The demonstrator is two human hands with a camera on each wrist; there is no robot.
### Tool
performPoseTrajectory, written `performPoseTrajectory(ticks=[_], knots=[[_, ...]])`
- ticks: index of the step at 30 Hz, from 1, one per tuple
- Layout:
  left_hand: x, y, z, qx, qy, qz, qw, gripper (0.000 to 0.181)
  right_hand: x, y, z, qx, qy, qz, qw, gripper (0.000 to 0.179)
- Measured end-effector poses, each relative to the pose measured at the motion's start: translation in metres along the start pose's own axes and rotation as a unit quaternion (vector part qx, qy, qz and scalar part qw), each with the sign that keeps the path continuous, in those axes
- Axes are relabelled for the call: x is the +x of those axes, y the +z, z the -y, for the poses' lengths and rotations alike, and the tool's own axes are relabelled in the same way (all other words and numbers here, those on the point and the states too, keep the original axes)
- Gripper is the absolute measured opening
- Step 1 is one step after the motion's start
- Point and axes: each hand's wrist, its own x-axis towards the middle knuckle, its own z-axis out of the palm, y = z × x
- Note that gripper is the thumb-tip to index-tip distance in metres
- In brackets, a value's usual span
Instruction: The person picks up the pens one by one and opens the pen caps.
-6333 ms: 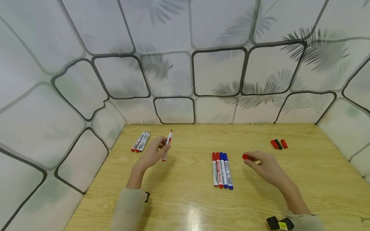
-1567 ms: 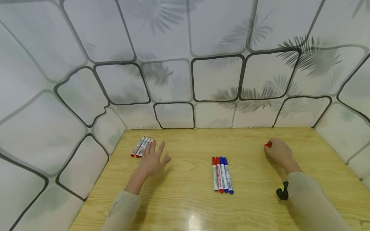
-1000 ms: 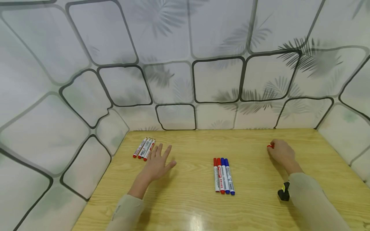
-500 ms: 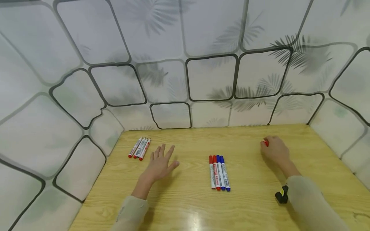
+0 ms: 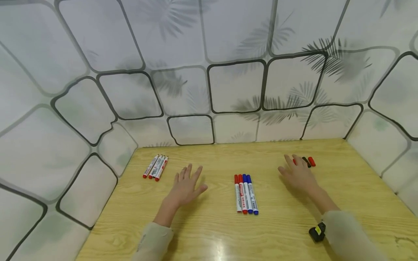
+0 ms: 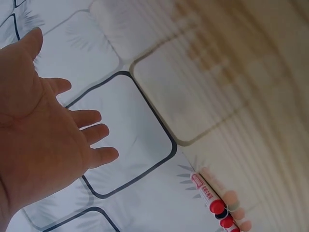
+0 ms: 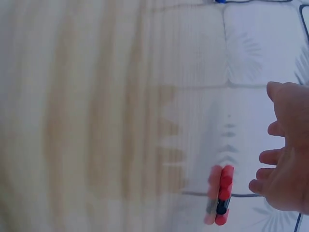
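Note:
My left hand [image 5: 184,188] is held above the table with its fingers spread and nothing in it. Beyond it to the left lies a row of several uncapped markers [image 5: 156,167], white with red ends; in the left wrist view the row [image 6: 207,193] shows at the lower right, away from my palm. My right hand [image 5: 298,175] has its fingers extended, just left of the loose marker caps [image 5: 311,161], and partly hides a red one. In the right wrist view the row of red and black caps [image 7: 225,193] lies apart from my fingers.
Between my hands several capped markers [image 5: 246,194], with red and blue caps, lie side by side on the wooden table [image 5: 209,232]. A patterned wall covering [image 5: 235,87] closes off the back and sides of the table.
Earlier my left hand held an uncapped marker, which now lies in the left row; that hand has drifted right. My right hand has let go of the red cap and its fingers have straightened.

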Motion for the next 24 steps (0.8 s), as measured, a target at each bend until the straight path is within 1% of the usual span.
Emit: performPoseTrajectory(ticks=[4, 7, 12, 16, 20, 24], knots=[[-0.001, 0.000, -0.008, -0.006, 0.002, 0.004, 1.0000, 0.072, -0.004, 0.005, 0.012, -0.014, -0.028, 0.004, 0.9995, 0.073], [-0.001, 0.000, -0.015, -0.005, 0.007, 0.008, 0.9999, 0.072, -0.008, 0.007, 0.021, -0.013, -0.039, 0.004, 0.9991, 0.073], [0.001, 0.004, -0.025, 0.012, 0.023, 0.017, 0.9995, 0.071, -0.013, 0.010, 0.033, -0.020, -0.043, 0.014, 0.9988, 0.074], [0.002, 0.008, -0.037, 0.020, 0.037, 0.032, 0.9986, 0.071, -0.019, 0.012, 0.043, -0.020, -0.044, 0.020, 0.9987, 0.074], [0.003, 0.013, -0.049, 0.049, 0.055, 0.046, 0.9962, 0.071, -0.023, 0.013, 0.053, -0.015, -0.046, 0.022, 0.9986, 0.074], [0.005, 0.018, -0.063, 0.082, 0.077, 0.060, 0.9919, 0.071, -0.027, 0.016, 0.058, -0.009, -0.054, 0.019, 0.9983, 0.073]])
